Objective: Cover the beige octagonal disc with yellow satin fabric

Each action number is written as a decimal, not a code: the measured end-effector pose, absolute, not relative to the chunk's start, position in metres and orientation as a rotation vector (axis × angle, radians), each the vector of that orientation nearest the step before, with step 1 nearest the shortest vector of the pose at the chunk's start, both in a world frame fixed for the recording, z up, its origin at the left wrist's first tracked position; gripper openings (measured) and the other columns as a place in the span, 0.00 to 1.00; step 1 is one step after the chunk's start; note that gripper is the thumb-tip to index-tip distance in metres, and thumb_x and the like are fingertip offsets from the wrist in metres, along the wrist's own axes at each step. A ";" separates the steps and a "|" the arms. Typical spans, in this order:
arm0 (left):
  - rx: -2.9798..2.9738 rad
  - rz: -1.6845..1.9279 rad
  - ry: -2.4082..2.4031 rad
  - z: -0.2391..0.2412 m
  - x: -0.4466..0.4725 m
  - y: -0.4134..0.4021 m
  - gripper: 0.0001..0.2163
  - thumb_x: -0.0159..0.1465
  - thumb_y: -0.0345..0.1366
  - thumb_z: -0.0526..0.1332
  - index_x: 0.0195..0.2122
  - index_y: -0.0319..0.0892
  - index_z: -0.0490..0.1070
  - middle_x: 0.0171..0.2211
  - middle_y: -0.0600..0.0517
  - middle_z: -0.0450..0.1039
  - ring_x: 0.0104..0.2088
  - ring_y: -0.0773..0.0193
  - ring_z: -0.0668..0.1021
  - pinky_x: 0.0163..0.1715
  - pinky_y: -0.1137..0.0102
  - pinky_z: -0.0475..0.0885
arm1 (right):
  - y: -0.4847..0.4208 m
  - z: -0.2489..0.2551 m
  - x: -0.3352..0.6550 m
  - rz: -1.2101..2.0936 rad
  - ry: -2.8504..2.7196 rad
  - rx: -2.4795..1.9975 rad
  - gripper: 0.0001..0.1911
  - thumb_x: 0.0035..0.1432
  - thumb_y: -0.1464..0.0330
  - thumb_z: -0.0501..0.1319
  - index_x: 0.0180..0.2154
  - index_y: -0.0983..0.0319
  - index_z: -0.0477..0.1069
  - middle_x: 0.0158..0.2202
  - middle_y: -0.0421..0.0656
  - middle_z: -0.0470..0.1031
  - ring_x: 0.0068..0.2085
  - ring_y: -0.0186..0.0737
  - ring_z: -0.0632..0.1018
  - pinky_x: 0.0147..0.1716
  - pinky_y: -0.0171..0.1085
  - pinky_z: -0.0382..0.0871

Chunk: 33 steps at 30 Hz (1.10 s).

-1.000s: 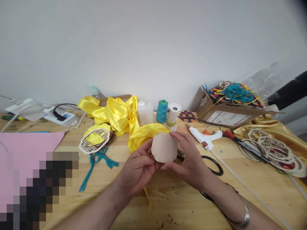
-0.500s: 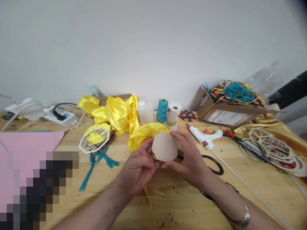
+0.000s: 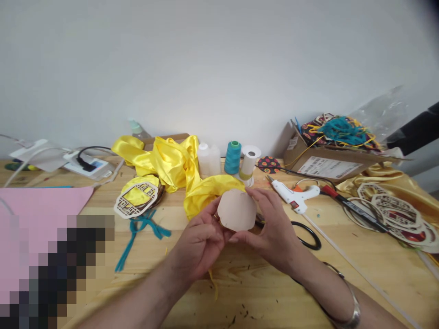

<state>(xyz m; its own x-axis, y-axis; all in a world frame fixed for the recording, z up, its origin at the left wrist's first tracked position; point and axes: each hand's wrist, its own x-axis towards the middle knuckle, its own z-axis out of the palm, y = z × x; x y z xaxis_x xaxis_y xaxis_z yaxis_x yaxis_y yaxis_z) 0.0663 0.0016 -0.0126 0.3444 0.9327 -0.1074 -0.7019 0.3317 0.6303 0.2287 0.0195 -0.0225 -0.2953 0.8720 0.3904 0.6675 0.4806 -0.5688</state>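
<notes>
Between both hands is a pale, rounded card piece (image 3: 237,210) with softly notched corners, its plain face turned up toward me. My left hand (image 3: 205,237) grips its left and lower edge, fingers curled beneath it. Thumb and fingers of my right hand (image 3: 269,221) pinch its right side. Yellow satin fabric (image 3: 206,194) lies just behind the piece; whether it joins the underside is hidden. A thin yellow cord (image 3: 214,285) hangs below my left hand. Black-handled scissors (image 3: 308,235) lie partly under my right hand.
Left are openwork wooden frames (image 3: 137,201), teal cord (image 3: 125,251) and a pink sheet (image 3: 41,205). Behind stand bottles (image 3: 204,160), a teal thread cone (image 3: 232,157) and a white roll (image 3: 250,160). Right are a glue gun (image 3: 295,194), a carton (image 3: 318,164) and more cut-out frames (image 3: 398,212).
The card piece is turned slightly within the hands and shows a little wider at its right side. Both hands keep their grip; the whole view has shifted slightly.
</notes>
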 end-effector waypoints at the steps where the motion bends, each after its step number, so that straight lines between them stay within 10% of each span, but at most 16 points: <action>1: 0.532 1.131 0.505 -0.013 0.066 0.001 0.30 0.43 0.17 0.51 0.48 0.41 0.69 0.46 0.48 0.73 0.46 0.59 0.73 0.34 0.71 0.68 | 0.020 -0.023 0.229 0.384 -2.053 -1.264 0.45 0.40 0.51 0.69 0.55 0.65 0.58 0.52 0.54 0.64 0.53 0.53 0.65 0.53 0.52 0.62; 23: 0.513 1.155 0.667 -0.018 0.069 0.001 0.22 0.57 0.22 0.57 0.52 0.45 0.67 0.49 0.47 0.73 0.48 0.57 0.74 0.41 0.70 0.73 | 0.016 -0.020 0.227 0.454 -2.043 -1.266 0.47 0.39 0.53 0.70 0.58 0.63 0.56 0.54 0.54 0.62 0.55 0.55 0.63 0.54 0.55 0.60; 27: 0.473 1.188 0.667 -0.017 0.068 0.001 0.23 0.58 0.21 0.57 0.53 0.49 0.67 0.50 0.50 0.73 0.51 0.59 0.73 0.49 0.67 0.70 | 0.022 -0.014 0.232 0.934 -1.716 -1.231 0.51 0.37 0.52 0.70 0.60 0.62 0.53 0.57 0.54 0.59 0.56 0.55 0.64 0.52 0.53 0.63; 33: 0.513 1.199 0.668 -0.021 0.065 -0.003 0.22 0.56 0.24 0.60 0.49 0.53 0.72 0.50 0.52 0.74 0.54 0.58 0.71 0.53 0.67 0.67 | 0.031 -0.004 0.235 1.832 -1.216 -0.842 0.28 0.42 0.59 0.70 0.45 0.62 0.70 0.41 0.44 0.75 0.42 0.44 0.75 0.43 0.42 0.69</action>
<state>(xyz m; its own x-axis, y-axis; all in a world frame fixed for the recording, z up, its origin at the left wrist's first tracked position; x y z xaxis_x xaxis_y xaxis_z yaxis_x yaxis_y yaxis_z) 0.0648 -0.0031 -0.0215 0.2153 0.9565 -0.1970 -0.6706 0.2914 0.6821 0.2346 0.0311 -0.0039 -0.4879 0.8660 -0.1092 -0.2355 -0.2511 -0.9389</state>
